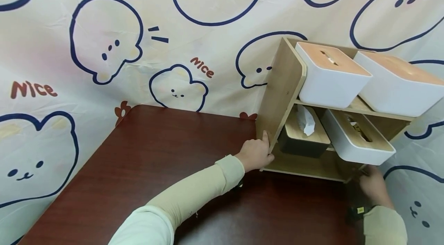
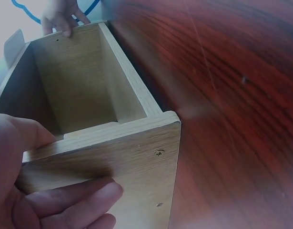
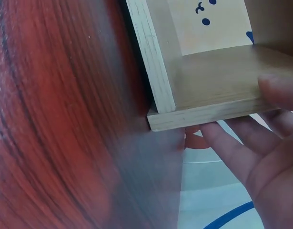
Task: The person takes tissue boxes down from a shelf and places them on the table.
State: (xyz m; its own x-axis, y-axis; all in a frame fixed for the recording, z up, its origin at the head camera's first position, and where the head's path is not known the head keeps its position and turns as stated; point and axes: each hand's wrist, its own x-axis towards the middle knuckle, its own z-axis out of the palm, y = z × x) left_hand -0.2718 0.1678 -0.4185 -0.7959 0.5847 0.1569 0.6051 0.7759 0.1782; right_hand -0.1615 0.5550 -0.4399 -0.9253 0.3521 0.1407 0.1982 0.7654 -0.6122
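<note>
A small wooden shelf rack [image 1: 279,83] stands on the dark red-brown table [image 1: 166,148] against the back wall. My left hand [image 1: 256,154] grips its left side panel low down; in the left wrist view the thumb [image 2: 34,133] hooks over the panel's front edge while the fingers [image 2: 84,205] lie along the outer face. On the opposite side my right hand [image 1: 374,185] pinches the right side panel [image 3: 213,113], thumb inside and fingers outside, as the right wrist view shows. The rack's bottom compartment [image 1: 308,166] holds nothing visible between the hands.
Two white tissue boxes [image 1: 331,87] [image 1: 399,90] with wood-toned lids sit on the upper shelf. Below are a dark tissue box [image 1: 301,144] with a tissue sticking out and another white box [image 1: 364,152] jutting forward. A cartoon-printed cloth [image 1: 104,40] hangs behind and at both sides.
</note>
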